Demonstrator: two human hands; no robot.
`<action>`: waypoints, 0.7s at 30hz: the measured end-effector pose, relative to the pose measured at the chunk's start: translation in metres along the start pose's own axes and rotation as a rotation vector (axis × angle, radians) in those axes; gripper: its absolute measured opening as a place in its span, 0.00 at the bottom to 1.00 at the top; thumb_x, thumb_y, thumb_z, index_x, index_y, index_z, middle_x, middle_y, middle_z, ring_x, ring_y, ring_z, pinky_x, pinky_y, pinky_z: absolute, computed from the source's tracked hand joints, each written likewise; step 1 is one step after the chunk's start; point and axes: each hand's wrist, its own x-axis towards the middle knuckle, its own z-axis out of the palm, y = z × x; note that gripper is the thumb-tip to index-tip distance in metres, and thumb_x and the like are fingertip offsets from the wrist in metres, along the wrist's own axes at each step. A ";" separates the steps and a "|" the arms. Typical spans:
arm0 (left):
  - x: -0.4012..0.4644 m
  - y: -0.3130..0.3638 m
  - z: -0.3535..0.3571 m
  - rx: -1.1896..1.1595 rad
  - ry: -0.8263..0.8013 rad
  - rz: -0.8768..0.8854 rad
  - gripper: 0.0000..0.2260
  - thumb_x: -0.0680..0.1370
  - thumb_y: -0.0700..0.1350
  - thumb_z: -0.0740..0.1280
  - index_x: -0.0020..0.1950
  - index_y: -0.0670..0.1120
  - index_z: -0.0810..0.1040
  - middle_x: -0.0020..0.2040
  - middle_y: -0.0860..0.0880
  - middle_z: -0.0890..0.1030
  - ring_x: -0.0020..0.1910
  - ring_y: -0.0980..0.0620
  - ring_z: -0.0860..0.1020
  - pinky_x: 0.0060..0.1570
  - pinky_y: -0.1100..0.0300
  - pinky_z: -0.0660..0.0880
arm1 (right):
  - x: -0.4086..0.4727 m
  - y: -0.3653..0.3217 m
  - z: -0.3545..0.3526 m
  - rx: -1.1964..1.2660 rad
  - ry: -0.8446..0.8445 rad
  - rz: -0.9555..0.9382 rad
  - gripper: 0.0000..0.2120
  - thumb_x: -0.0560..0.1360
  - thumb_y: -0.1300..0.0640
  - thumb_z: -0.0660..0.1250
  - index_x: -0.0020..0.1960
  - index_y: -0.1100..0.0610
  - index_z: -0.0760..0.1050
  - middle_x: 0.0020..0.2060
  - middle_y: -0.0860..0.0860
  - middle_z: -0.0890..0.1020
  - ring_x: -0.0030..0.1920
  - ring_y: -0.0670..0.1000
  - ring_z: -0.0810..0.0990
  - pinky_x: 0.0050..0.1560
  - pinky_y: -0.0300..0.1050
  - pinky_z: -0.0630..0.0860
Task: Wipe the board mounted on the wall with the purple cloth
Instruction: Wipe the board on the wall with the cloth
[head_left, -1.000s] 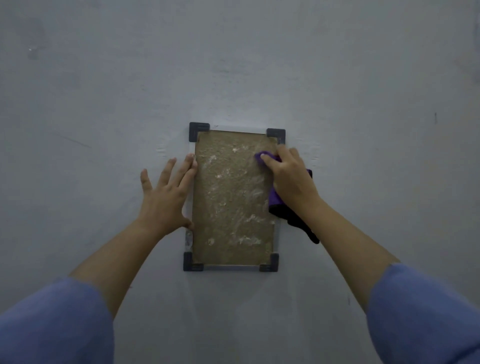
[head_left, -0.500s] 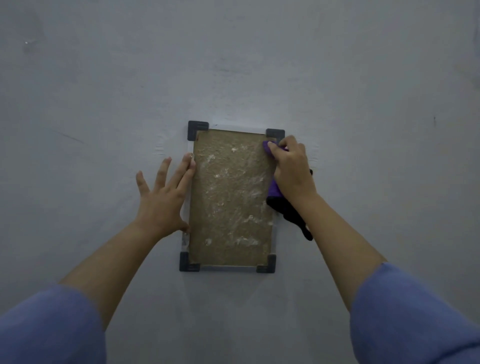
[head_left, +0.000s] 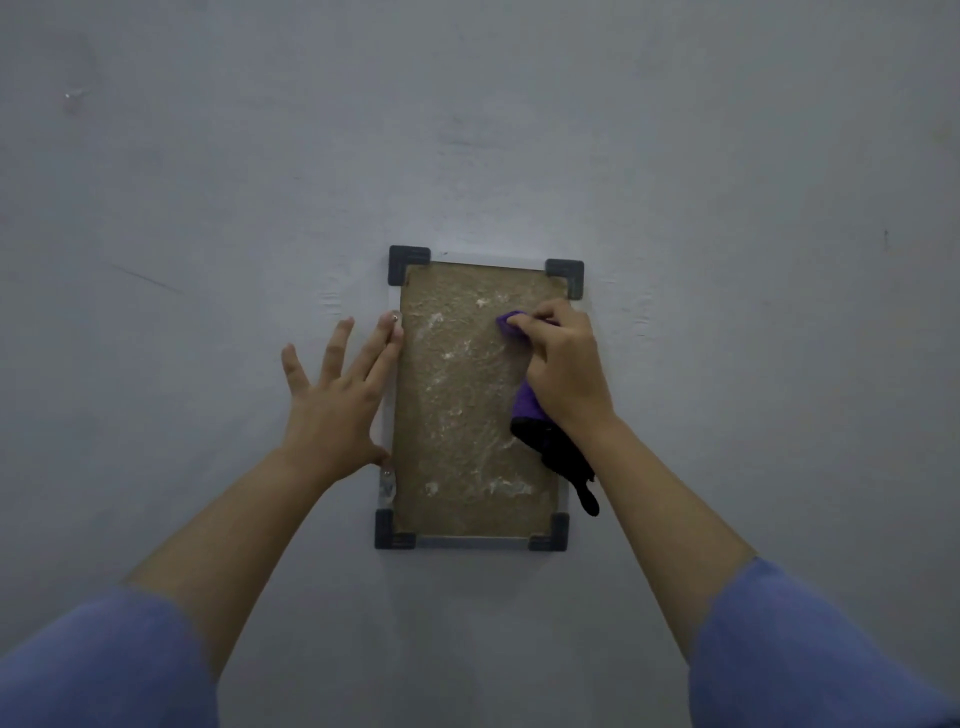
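Observation:
A brown board (head_left: 457, 415) with white smears hangs upright on the wall, framed in pale metal with dark corner caps. My right hand (head_left: 563, 371) presses the purple cloth (head_left: 527, 402) against the board's upper right part; a purple tip shows past my fingertips and a dark end dangles below my wrist. My left hand (head_left: 337, 400) lies flat with fingers spread on the wall, its index finger along the board's left frame edge.
The grey painted wall (head_left: 727, 260) fills the view around the board, with faint scuffs and marks. Blue sleeves cover both upper forearms at the bottom corners.
My right hand with the cloth went up to the top right corner, then came back down and left onto the board. My left hand stayed in place.

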 end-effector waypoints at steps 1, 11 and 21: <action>0.000 -0.002 0.001 -0.021 0.005 0.005 0.61 0.60 0.64 0.75 0.74 0.51 0.31 0.74 0.56 0.31 0.74 0.45 0.36 0.63 0.28 0.42 | 0.006 0.000 -0.003 0.022 0.041 0.023 0.14 0.70 0.74 0.62 0.52 0.65 0.80 0.44 0.60 0.78 0.44 0.60 0.75 0.43 0.44 0.71; 0.004 -0.010 0.009 -0.064 0.098 0.049 0.58 0.58 0.65 0.75 0.77 0.51 0.44 0.77 0.56 0.43 0.75 0.45 0.47 0.61 0.26 0.47 | 0.021 -0.002 0.018 -0.042 0.179 0.030 0.16 0.70 0.76 0.62 0.55 0.67 0.78 0.46 0.61 0.79 0.44 0.61 0.75 0.42 0.47 0.74; 0.009 -0.026 0.021 -0.122 0.169 0.136 0.52 0.60 0.72 0.62 0.77 0.52 0.47 0.78 0.55 0.48 0.74 0.45 0.51 0.59 0.25 0.49 | 0.017 -0.004 0.033 -0.024 0.274 0.070 0.14 0.73 0.70 0.65 0.57 0.63 0.78 0.48 0.58 0.79 0.44 0.56 0.74 0.45 0.42 0.72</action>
